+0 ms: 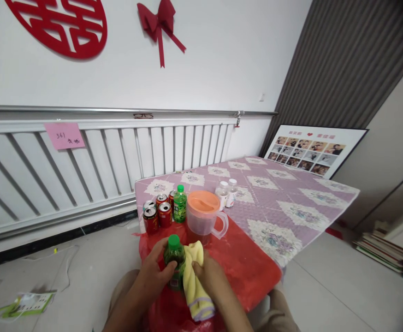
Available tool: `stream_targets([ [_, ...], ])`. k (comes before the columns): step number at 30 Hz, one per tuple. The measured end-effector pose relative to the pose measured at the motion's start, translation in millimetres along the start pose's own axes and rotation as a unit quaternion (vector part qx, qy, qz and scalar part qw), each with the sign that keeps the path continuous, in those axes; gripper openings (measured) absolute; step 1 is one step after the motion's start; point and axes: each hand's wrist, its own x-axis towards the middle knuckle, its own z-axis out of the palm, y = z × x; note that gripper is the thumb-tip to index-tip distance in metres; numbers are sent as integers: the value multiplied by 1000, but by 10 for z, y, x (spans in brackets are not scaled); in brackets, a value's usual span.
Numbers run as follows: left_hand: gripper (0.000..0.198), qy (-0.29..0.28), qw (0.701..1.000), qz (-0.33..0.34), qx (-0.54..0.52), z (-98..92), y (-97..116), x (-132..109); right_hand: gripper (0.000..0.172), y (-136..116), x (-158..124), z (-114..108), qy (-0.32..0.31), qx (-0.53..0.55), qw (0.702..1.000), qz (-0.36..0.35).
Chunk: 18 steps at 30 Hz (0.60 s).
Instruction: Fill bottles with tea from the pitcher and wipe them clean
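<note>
My left hand (155,272) is wrapped round a small green bottle (174,258) with a green cap, held upright over a red plastic sheet (246,267). Pressed against the bottle's right side is a yellow cloth (194,281), gripped by my right hand (210,274). The cloth hangs down past my right wrist. Just beyond the bottle stands a clear jug (204,220) with an orange lid.
Several red cans (158,213) and a second green bottle (180,204) stand left of the jug. Two small white bottles (226,192) sit behind it on the purple patterned tablecloth (291,203). A radiator lines the wall; a photo board (312,150) leans at right. Books lie on the floor.
</note>
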Motion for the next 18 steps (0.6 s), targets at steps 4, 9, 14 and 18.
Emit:
stream_targets([
  [4,56,-12,1000,-3,-17,-37,-42,19,42,-106,-63,-38,0,11,1000,-29],
  [9,55,-11,1000,6,-13,-37,-67,24,52,-465,-170,-230,36,124,989,-67],
  [14,53,-35,999,18,-14,-35,39,16,55,-725,-255,-302,54,189,976,-91],
  [18,54,-27,999,18,-17,-46,20,25,48,-547,-145,-166,38,221,972,-67],
])
